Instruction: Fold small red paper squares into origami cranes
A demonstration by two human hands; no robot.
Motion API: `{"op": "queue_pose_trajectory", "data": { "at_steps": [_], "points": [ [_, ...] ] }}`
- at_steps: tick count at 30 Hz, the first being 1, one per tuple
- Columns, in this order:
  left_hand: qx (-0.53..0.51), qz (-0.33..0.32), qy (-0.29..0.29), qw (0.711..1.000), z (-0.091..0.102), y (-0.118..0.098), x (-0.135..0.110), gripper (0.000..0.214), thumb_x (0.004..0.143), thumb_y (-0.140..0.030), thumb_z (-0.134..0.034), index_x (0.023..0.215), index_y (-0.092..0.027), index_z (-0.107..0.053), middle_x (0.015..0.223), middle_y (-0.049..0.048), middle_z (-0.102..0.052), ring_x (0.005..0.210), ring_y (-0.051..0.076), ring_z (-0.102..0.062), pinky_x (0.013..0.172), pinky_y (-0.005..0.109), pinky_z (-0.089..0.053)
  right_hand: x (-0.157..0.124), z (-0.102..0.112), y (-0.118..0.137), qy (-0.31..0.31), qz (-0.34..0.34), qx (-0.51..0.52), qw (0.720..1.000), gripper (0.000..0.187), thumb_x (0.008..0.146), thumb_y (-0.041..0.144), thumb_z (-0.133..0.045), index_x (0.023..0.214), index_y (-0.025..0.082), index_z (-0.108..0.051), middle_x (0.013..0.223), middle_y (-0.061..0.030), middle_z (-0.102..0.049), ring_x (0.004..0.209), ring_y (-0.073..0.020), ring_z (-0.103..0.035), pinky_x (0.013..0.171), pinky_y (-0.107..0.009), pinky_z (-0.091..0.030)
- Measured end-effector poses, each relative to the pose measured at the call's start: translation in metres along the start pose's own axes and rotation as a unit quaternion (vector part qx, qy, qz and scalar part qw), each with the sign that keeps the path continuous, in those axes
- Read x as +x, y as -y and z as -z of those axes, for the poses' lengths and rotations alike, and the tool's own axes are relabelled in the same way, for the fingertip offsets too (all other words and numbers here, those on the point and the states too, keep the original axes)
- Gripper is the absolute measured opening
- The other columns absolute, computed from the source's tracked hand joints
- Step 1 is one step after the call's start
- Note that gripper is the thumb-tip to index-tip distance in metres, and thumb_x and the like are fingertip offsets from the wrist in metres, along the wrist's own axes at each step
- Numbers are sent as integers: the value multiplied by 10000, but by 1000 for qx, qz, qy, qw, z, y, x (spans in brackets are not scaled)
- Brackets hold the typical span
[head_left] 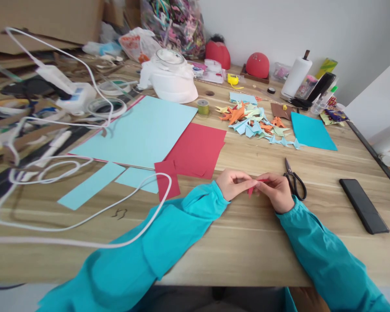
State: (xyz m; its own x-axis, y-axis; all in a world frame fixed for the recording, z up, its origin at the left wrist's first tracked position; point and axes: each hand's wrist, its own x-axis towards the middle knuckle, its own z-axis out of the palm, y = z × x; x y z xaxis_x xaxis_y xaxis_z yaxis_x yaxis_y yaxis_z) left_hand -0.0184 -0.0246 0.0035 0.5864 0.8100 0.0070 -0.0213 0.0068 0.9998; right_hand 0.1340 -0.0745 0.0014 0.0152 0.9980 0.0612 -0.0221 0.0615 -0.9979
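My left hand [235, 183] and my right hand [277, 190] meet above the wooden table [247, 242], both pinched on one small folded piece of red paper [251, 189]. The fingers of each hand are closed round it, and most of the paper is hidden between them. Black scissors [295, 181] lie just right of my right hand. A red paper sheet [196, 149] and a smaller red piece [165, 180] lie to the left of my left hand. Both arms wear teal sleeves.
A large light-blue sheet [143, 130] and blue strips [91, 186] lie left. A pile of folded paper figures [251, 119] and a teal sheet [312, 132] sit farther back. A black phone [363, 206] lies right. A white cable [84, 223] loops across the left side.
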Motion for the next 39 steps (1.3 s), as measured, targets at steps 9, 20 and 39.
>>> {"op": "queue_pose_trajectory", "data": {
  "at_steps": [9,20,39],
  "points": [
    [-42,59,14,997,4,-1,5,334,643,-449,-663,607,-118,-693,509,52,-647,433,101,-538,408,199,-379,1,3,-7,-2,36,42,998,211,692,292,-708,854,170,-649,618,-16,-668,545,-137,-605,528,-282,-493],
    [-22,54,1,998,3,0,7,259,628,-374,-691,666,-119,-712,503,29,-625,436,85,-517,432,197,-418,2,3,-4,-23,28,1,999,180,678,324,-708,739,167,-646,545,-4,-630,473,-120,-560,488,-272,-478],
    [-7,76,-26,997,3,2,3,228,613,-293,-691,717,-91,-698,479,19,-600,337,81,-471,305,192,-370,1,5,-7,-11,22,-4,1000,130,697,283,-694,739,162,-670,564,-5,-643,478,-113,-560,491,-259,-467]
  ]
}}
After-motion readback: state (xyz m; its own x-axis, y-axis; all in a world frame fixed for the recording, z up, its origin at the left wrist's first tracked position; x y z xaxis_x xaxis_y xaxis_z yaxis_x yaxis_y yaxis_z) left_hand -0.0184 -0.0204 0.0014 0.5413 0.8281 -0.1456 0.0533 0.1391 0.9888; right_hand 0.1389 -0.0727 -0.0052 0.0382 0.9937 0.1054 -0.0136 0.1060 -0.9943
